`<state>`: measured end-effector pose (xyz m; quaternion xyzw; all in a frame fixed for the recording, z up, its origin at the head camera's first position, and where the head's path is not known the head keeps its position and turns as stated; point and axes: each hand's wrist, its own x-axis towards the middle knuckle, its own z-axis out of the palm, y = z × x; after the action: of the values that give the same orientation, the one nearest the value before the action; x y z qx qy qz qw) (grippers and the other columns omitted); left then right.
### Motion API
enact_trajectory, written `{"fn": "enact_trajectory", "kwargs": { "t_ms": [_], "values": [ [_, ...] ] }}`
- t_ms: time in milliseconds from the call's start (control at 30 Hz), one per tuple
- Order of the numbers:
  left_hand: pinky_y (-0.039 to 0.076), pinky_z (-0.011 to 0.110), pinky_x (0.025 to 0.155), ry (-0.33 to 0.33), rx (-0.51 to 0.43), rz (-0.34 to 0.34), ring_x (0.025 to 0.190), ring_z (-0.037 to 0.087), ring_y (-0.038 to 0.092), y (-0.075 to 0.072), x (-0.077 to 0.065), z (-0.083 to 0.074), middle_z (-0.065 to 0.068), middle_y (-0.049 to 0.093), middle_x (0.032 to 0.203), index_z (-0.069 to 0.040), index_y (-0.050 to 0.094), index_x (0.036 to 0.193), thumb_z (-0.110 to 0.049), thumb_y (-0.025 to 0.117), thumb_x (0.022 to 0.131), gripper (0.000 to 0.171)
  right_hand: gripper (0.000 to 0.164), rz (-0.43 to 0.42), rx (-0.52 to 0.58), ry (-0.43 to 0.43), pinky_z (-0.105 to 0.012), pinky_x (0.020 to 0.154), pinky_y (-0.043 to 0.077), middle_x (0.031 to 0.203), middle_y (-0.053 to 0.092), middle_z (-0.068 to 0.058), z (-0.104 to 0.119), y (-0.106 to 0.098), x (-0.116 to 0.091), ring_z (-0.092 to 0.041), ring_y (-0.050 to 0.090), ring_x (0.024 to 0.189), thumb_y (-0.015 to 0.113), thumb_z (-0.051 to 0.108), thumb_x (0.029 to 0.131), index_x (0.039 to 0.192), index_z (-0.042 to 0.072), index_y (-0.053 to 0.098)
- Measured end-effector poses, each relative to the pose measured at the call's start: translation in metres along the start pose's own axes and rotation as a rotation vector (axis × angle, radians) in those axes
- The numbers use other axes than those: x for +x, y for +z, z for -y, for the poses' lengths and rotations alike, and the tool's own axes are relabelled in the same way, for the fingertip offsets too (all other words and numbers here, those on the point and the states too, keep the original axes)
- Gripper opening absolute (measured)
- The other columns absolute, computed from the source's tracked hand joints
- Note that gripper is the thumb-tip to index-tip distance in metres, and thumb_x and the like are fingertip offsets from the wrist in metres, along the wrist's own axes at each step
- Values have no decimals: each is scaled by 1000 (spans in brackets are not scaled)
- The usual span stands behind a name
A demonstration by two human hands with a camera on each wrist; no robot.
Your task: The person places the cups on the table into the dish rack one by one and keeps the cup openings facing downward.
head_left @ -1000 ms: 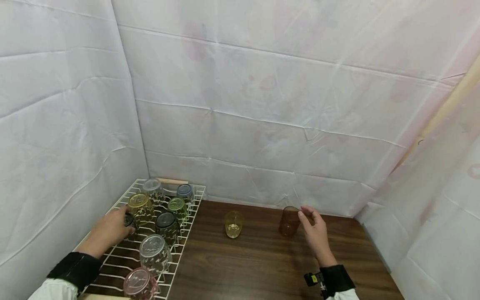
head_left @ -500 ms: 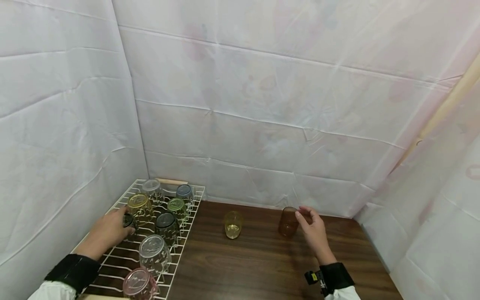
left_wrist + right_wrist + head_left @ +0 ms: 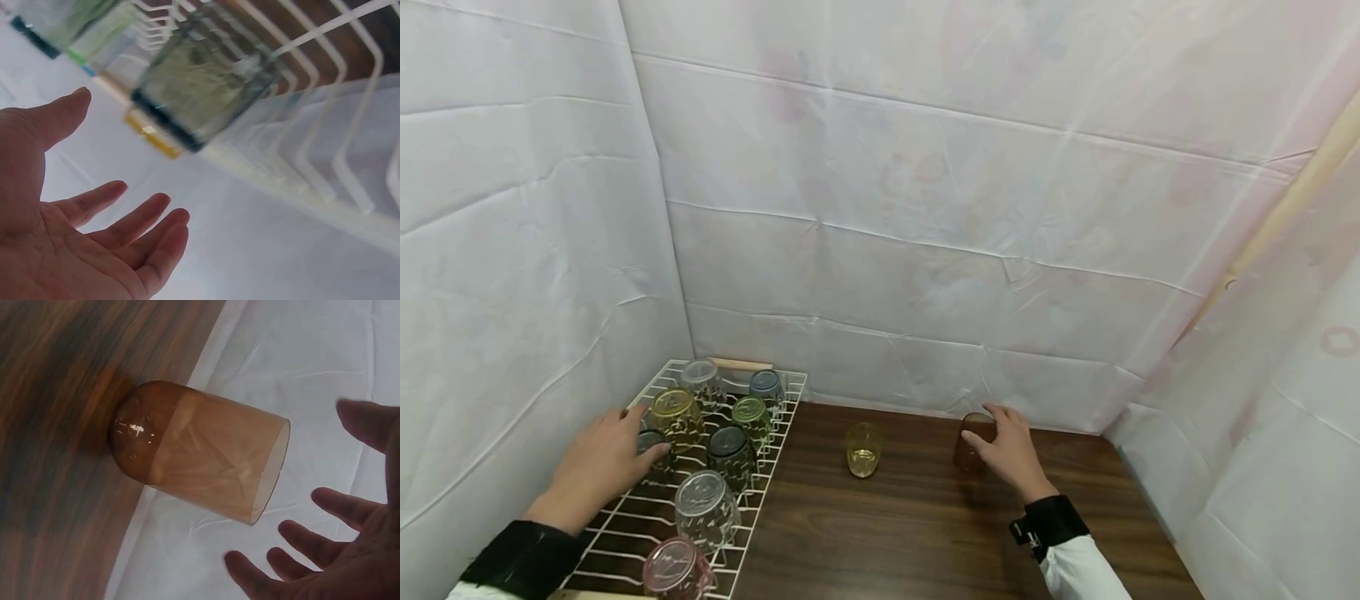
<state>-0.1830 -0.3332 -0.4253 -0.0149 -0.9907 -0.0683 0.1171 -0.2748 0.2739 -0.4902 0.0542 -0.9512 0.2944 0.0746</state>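
On the wire rack point(image 3: 625, 533), a dark-tinted glass point(image 3: 658, 467) stands upside down, partly hidden by my left hand point(image 3: 597, 467). The left wrist view has that hand point(image 3: 81, 219) with fingers spread and a gap between them and the glass point(image 3: 200, 87). An amber glass point(image 3: 973, 442) stands upright on the wooden table. Beside its rim is my right hand point(image 3: 1011, 450), which hides part of it in the head view. From the right wrist, the loosely spread fingers are apart from the amber glass point(image 3: 212, 450), and the hand point(image 3: 350, 544) holds nothing.
Several upside-down glasses share the rack, including yellow point(image 3: 676, 417), green point(image 3: 751, 417), dark grey point(image 3: 730, 454), clear point(image 3: 706, 504) and pink point(image 3: 676, 567) ones. A small yellow glass point(image 3: 863, 450) stands on the table point(image 3: 865, 542). White sheeting point(image 3: 880, 275) encloses the back and sides.
My left hand has loosened from the dark glass, its fingers and thumb now spread wider. My right hand has shifted left, overlapping the amber glass more in the head view.
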Motion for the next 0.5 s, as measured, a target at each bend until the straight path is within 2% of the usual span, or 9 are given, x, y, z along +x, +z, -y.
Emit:
{"fn": "enact_trajectory", "kwargs": {
  "t_ms": [100, 300, 500],
  "values": [
    [52, 70, 87, 25, 35, -35, 105, 60, 63, -11, -1, -17, 43, 62, 120, 13, 51, 144, -40, 84, 89, 83, 83, 40, -66, -15, -74, 117, 40, 167, 34, -31, 2, 5, 5, -56, 29, 156, 74, 45, 100, 163, 3, 40],
    [53, 71, 86, 114, 65, -143, 106, 57, 65, -23, -7, -53, 39, 64, 120, 5, 55, 141, -41, 88, 85, 80, 90, 98, -164, -1, -75, 112, 44, 166, 36, -33, 7, 17, 14, -59, 31, 154, 80, 41, 95, 164, 0, 37],
    [51, 72, 97, 164, 46, -179, 119, 56, 62, -28, -10, -78, 38, 62, 131, 5, 55, 145, -41, 86, 88, 79, 82, 112, -194, -12, -73, 108, 49, 163, 40, -35, 8, 22, 18, -61, 38, 149, 80, 29, 97, 162, -1, 41]
  ]
}}
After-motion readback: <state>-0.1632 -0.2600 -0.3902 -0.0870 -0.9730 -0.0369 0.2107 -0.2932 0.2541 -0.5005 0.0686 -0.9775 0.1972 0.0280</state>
